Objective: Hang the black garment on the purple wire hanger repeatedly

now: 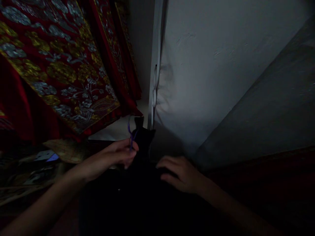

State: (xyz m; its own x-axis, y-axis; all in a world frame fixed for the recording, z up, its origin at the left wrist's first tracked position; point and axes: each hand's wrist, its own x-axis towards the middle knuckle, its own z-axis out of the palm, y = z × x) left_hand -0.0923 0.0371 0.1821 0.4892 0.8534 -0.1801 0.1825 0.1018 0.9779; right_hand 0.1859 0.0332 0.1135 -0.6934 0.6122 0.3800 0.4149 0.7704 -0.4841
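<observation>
A black cat (144,139) with two pointed ears is in front of me, low in the middle of the view. Its body blends into the dark area below, so its outline is lost there. My left hand (124,152) is beside the cat's head, with thumb and fingers pinched on a thin purple string (131,136). The string rises in a loose loop next to the cat's ear. On the other side, my right hand (178,172) has bent fingers held apart, with nothing seen in them. Whether it touches the cat's dark body cannot be made out.
Red cloth (73,72) with gold and silver embroidery hangs at the upper left. A pale wall (197,65) rises on the right, with a white pipe or cable strip (156,59) along its edge. Dim shelves with clutter (36,170) stand at the lower left.
</observation>
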